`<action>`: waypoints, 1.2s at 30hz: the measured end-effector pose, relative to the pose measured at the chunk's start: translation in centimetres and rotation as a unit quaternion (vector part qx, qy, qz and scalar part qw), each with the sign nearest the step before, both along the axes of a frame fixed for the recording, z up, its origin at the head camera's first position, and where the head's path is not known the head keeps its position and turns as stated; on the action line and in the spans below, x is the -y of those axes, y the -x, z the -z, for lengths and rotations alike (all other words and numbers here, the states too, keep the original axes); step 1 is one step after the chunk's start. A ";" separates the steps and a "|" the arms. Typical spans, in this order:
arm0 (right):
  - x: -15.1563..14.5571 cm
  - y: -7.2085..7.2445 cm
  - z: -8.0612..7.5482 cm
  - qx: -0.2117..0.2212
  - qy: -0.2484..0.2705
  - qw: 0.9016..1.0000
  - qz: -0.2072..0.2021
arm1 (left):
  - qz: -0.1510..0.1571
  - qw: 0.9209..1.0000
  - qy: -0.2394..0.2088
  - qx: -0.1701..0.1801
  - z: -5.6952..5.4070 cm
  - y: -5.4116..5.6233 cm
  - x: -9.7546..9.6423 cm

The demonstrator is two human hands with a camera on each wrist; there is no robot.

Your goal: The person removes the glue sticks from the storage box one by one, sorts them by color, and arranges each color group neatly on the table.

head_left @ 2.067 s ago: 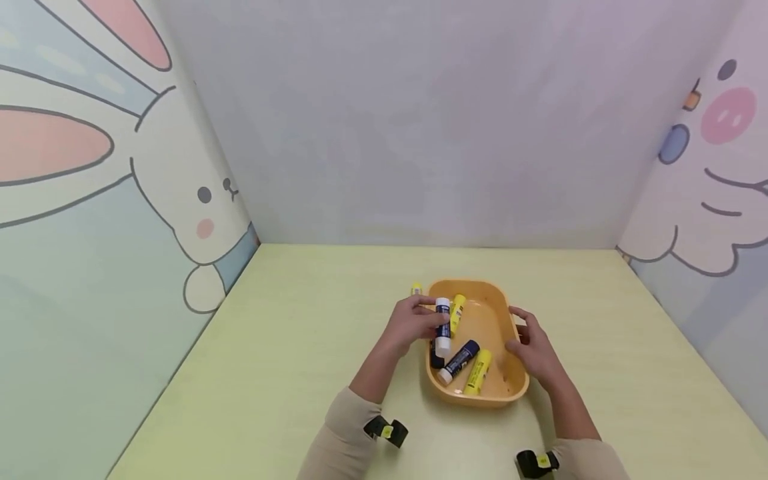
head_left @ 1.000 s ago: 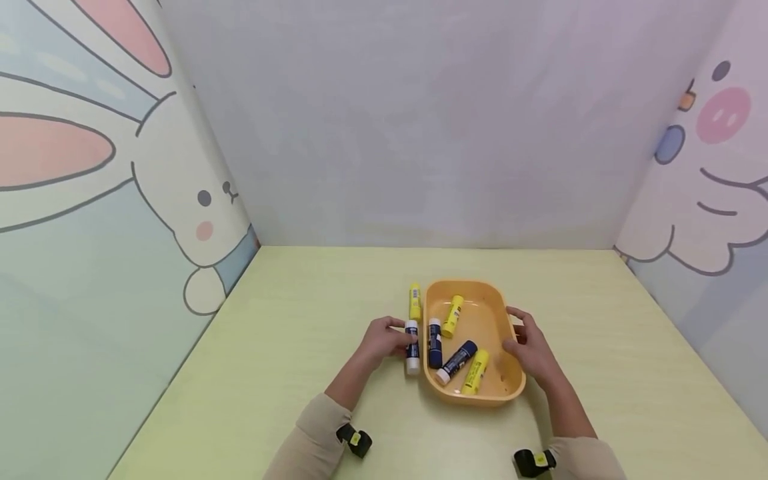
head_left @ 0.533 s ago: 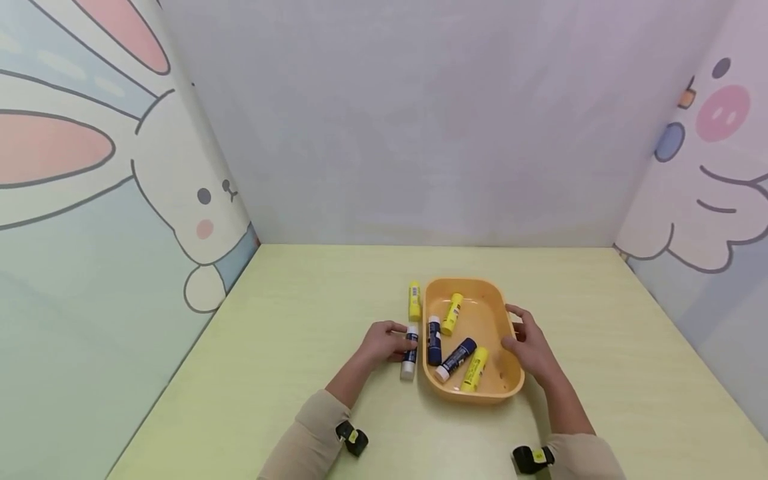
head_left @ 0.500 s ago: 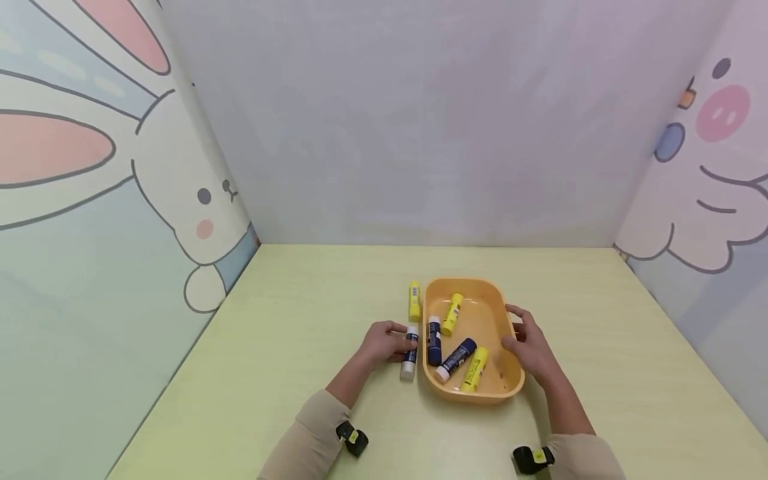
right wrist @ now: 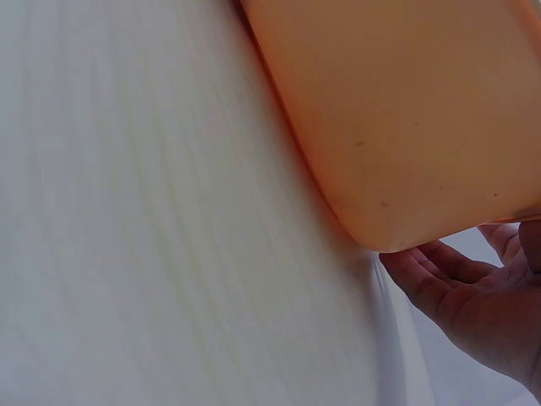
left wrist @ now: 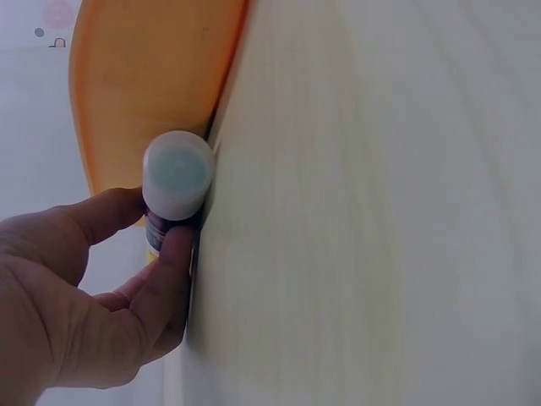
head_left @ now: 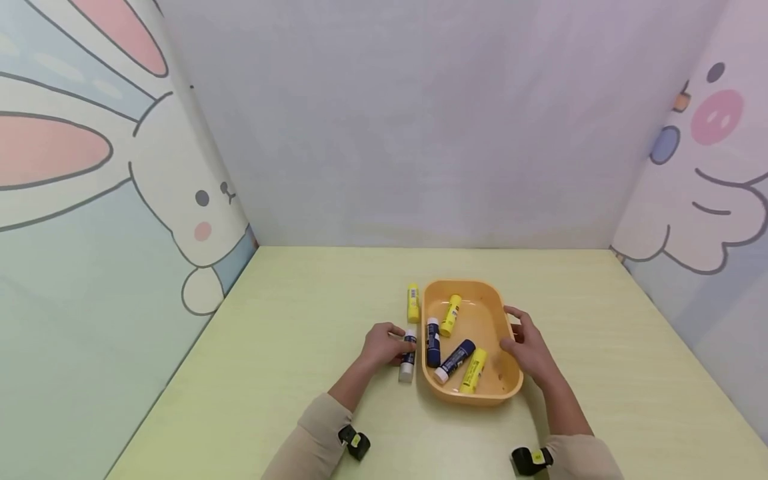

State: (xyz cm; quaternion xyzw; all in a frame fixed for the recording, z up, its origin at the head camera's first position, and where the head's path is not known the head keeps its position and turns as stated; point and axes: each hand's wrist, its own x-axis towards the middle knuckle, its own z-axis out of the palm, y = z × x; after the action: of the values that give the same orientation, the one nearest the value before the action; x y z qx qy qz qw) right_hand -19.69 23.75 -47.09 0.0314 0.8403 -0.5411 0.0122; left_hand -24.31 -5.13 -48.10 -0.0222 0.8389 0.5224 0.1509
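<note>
My left hand pinches a dark blue glue stick with white ends between thumb and fingers. This glue stick lies on the table just left of an orange plastic basket; in the left wrist view its white end faces the camera. At the basket's right side, my right hand grips the wall, thumb at the rim and fingers outside. Inside the basket lie two dark blue glue sticks and two yellow glue sticks. Another yellow glue stick lies on the table beyond my left hand.
The pale yellow-green table runs back to a grey wall. Side panels with a cartoon rabbit and a cartoon pig flank it.
My left hand carried the glue stick from over the basket leftward, down to the table, then slid it slightly toward me. My right hand stays on the basket.
</note>
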 end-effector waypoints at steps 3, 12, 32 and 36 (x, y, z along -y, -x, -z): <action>0.0 0.1 0.0 0.001 -0.002 1.000 0.002 | 0.000 1.000 -0.006 0.001 -0.1 0.0 0.1; 0.0 0.1 0.0 0.000 -0.006 1.000 0.003 | -0.012 1.000 -0.017 0.015 -0.2 0.0 0.1; 0.0 0.1 0.1 -0.003 0.004 1.000 0.001 | -0.010 1.000 0.009 -0.006 -0.3 -0.1 -0.1; 0.0 0.1 0.1 -0.002 0.003 1.000 0.000 | -0.009 1.000 0.012 -0.005 -0.4 -0.2 -0.1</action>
State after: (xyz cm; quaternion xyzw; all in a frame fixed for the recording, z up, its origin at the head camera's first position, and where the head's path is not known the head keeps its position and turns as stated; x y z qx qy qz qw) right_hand -19.76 23.79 -47.23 0.0299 0.8387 -0.5437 0.0103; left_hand -24.13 -5.07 -47.72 -0.0295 0.8457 0.5136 0.1419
